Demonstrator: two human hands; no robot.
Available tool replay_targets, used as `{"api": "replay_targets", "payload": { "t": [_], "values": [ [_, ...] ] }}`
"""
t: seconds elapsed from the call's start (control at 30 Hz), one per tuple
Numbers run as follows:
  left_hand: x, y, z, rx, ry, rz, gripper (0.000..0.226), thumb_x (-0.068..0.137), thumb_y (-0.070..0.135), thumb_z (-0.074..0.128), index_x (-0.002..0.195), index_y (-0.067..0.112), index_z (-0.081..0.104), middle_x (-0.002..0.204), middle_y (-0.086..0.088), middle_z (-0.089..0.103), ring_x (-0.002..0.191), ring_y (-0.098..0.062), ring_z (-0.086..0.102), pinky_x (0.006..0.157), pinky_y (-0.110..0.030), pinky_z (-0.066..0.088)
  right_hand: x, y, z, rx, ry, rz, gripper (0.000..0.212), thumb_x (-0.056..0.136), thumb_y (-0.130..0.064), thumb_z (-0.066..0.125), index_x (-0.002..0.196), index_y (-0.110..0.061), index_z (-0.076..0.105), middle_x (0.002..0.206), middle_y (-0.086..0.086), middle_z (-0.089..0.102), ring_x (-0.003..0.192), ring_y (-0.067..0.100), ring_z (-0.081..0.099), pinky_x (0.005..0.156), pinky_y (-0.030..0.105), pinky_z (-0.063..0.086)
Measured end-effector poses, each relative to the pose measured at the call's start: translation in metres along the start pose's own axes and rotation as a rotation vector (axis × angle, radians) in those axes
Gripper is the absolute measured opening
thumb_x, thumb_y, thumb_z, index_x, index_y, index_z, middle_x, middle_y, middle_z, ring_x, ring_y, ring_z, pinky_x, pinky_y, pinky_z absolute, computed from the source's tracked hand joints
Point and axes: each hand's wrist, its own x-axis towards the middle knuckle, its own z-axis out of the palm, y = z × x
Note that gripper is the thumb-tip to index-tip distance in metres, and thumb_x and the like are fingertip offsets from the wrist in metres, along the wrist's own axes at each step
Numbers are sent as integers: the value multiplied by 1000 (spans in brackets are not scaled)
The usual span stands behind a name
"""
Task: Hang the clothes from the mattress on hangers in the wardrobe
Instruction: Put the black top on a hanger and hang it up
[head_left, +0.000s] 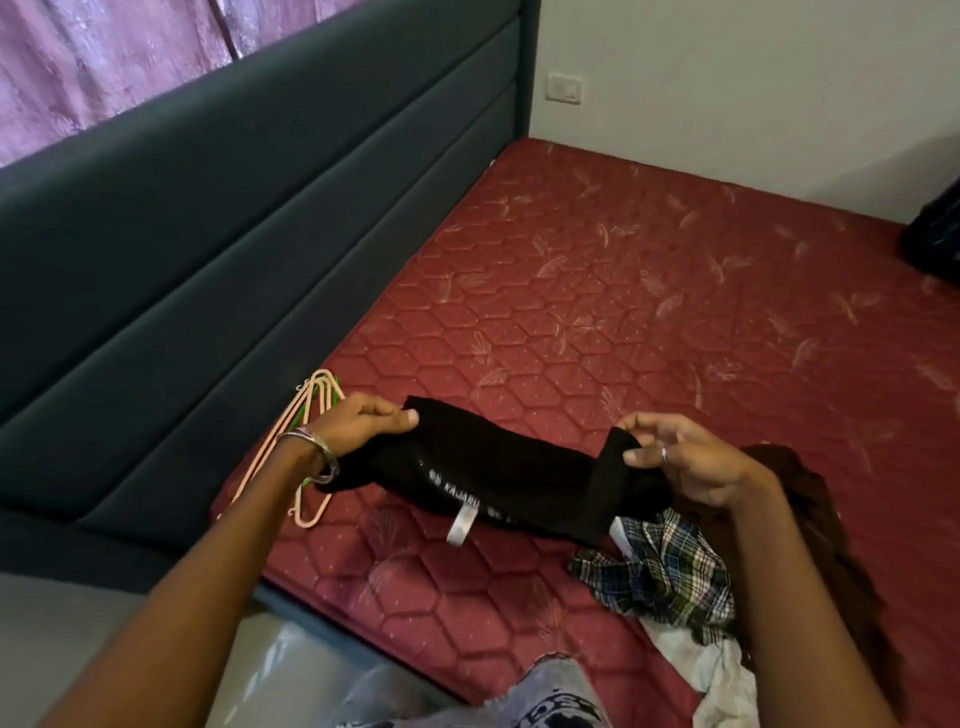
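Over mattress (623, 291), left hand (363, 421), right hand (691, 462), fingers pinching black garment (498, 473) ends

Black garment (498, 473) stretched above red mattress (649, 312) — hangers (311, 415) beside.

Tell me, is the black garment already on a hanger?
No. Both hands hold the black garment stretched above the mattress; hangers lie apart.

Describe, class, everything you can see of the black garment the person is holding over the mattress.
The black garment is soft dark fabric, bunched and stretched sideways between both hands. The left hand pinches one end and the right hand the other. Pale print shows faintly near its middle, and a white label hangs from its lower edge. It sags just above the red quilted mattress; its right end overlaps a checked garment.
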Motion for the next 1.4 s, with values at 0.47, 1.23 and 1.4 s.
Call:
{"api": "replay_targets", "payload": {
  "t": [0.47,1.23,1.4],
  "values": [
    [13,-167,41,-106,338,-439,10,79,-3,66,77,-14,65,41,12,42,45,-3,36,48,-14,33,183,98,68,-1332,400,447,44,89,-17,59,126,5,51,130,26,53,120,37,53,96,37,43],
    [128,-317,-48,-297,582,-580,18,85,13,67,99,2,68,89,-8,64,84,-17,55,66,-14,35,546,196,263,-1345,10,215,34,88,-37,61,114,-15,61,112,9,62,121,34,48,108,65,21],
    [128,-307,-47,-269,600,-573,15,83,10,68,95,1,69,86,-7,62,83,-19,55,68,-19,36,535,153,231,-966,52,18,16,83,-34,66,78,-22,57,82,-1,65,92,24,63,97,47,41]
  ]
}}
